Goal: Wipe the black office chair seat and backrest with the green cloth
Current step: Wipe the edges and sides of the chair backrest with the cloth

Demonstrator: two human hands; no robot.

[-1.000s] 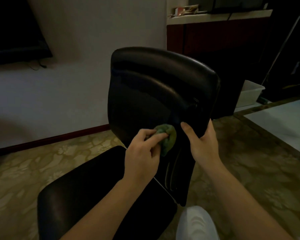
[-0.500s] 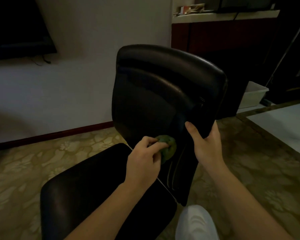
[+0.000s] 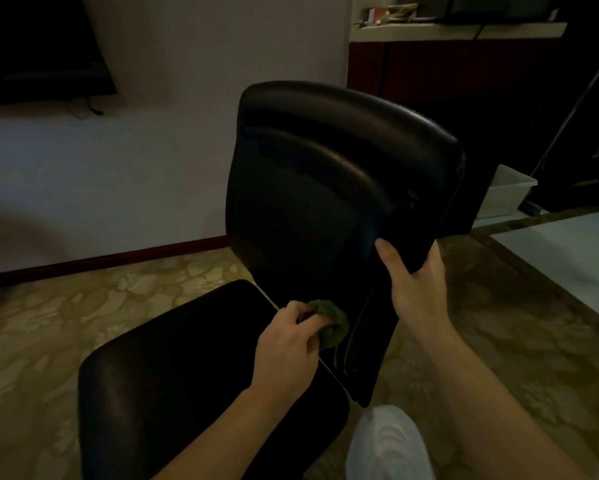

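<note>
Center frame, low on the backrest [image 3: 325, 188]: left hand [image 3: 287, 341] has the green cloth [image 3: 331, 325] bunched up with its fingers curled round it. Cloth is pressed on the bottom of the backrest's front face, just above where it meets the seat [image 3: 187, 368].

Right hand [image 3: 415, 289] grips the backrest's right edge. Thumb is on the front face; fingers wrap behind, out of sight.

Backrest is black, glossy, upright and turned slightly left. Seat is black too and runs from the cloth toward near left.

Surroundings:
- Patterned beige floor [image 3: 48, 323] under the chair.
- Pale wall [image 3: 169, 150] on the far side, with a dark red baseboard [image 3: 118, 259] along its foot.
- Dark TV [image 3: 38, 46] far left on the wall, a cable hanging below it.
- Dark cabinet [image 3: 464, 71] far right. Its pale surface [image 3: 464, 28] carries small clutter, too dim to identify.
- White bin [image 3: 509, 192] on the floor, right of the backrest and beside the cabinet.
- White trouser knee [image 3: 388, 445] at the near edge, between the two forearms.

Light is low throughout.
</note>
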